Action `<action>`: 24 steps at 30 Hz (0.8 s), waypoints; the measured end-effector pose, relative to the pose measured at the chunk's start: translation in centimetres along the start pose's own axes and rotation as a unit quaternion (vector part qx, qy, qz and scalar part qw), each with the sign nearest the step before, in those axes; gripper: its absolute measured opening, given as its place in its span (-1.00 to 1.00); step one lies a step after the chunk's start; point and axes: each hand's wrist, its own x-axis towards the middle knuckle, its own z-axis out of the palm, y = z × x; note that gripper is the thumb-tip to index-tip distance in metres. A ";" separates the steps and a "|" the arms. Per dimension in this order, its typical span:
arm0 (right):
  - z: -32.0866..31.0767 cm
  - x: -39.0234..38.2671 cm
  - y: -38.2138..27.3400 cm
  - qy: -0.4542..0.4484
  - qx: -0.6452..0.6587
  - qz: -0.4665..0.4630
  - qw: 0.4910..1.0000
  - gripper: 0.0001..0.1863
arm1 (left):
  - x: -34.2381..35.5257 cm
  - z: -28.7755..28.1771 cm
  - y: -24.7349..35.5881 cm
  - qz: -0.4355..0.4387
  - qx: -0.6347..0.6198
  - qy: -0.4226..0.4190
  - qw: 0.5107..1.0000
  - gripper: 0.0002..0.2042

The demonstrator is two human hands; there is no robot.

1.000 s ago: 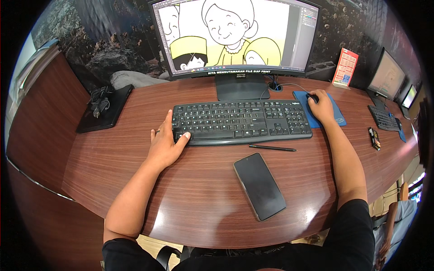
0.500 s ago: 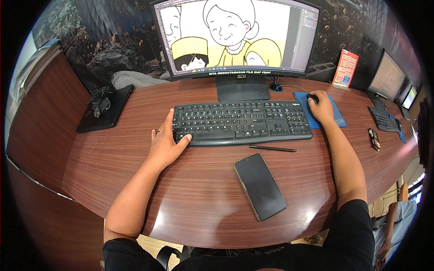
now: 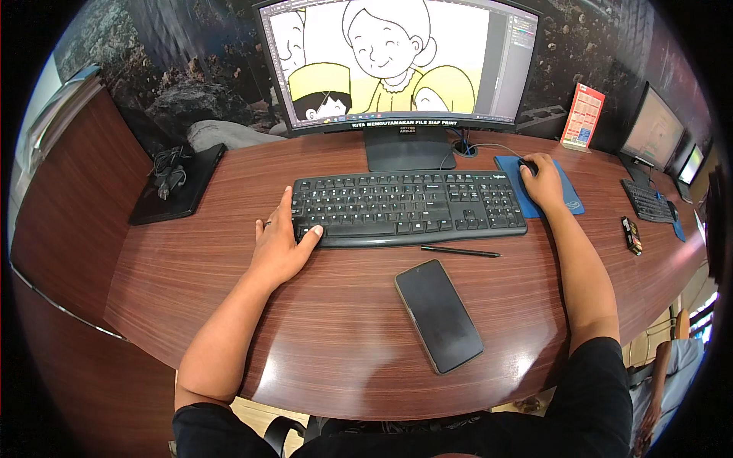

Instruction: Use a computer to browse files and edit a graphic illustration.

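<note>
A: What lies toward the front of the reddish-brown wood-grain desk?

B: A slanted rectangular smartphone with a dark screen, and just beyond it a slim black pen.

A: And on the left?

B: A flat black rectangular object bearing a bundled black cable, beside a brown wooden partition.

A: The right side?

B: An upright red-and-white printed card, a small dark box, a black keyboard at the far right and a lit, black-framed monitor behind it

no visible change since earlier
</note>
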 end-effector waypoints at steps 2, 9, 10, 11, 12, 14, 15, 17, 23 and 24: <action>0.1 0.0 0.1 -0.001 0.000 0.000 1.000 -0.72 | 0.0 0.1 -0.1 0.002 0.002 0.004 1.000 -0.10; 0.0 0.1 0.1 -0.001 0.001 0.000 1.000 -0.71 | -0.1 0.0 0.1 0.004 -0.002 0.005 1.000 -0.10; 0.0 0.1 0.0 -0.003 0.001 0.002 1.000 -0.71 | -0.1 0.0 0.1 0.004 -0.002 0.005 1.000 -0.10; 0.0 0.1 -0.1 -0.002 0.001 0.002 1.000 -0.71 | -0.1 0.0 0.0 0.004 -0.001 0.006 1.000 -0.09; -0.1 0.1 -0.2 -0.004 0.001 0.005 1.000 -0.71 | -0.1 0.1 -0.1 0.004 -0.001 0.006 1.000 -0.09; -0.1 0.0 -0.2 -0.006 0.000 0.008 1.000 -0.71 | 0.0 0.1 -0.1 0.005 -0.001 0.006 1.000 -0.09; 0.0 0.0 0.0 -0.003 0.003 0.005 1.000 -0.71 | 0.0 0.1 -0.1 0.006 -0.001 0.006 1.000 -0.09; 0.0 0.0 -0.1 -0.001 0.006 0.001 1.000 -0.71 | 0.0 0.1 -0.1 0.005 0.000 0.005 1.000 -0.09; -0.1 0.1 -0.1 -0.002 0.006 -0.004 1.000 -0.71 | 0.0 0.2 -0.2 0.007 0.005 0.005 1.000 -0.09; -0.1 0.1 -0.1 -0.006 0.006 0.000 1.000 -0.71 | 0.0 0.2 -0.2 0.007 0.007 0.005 1.000 -0.09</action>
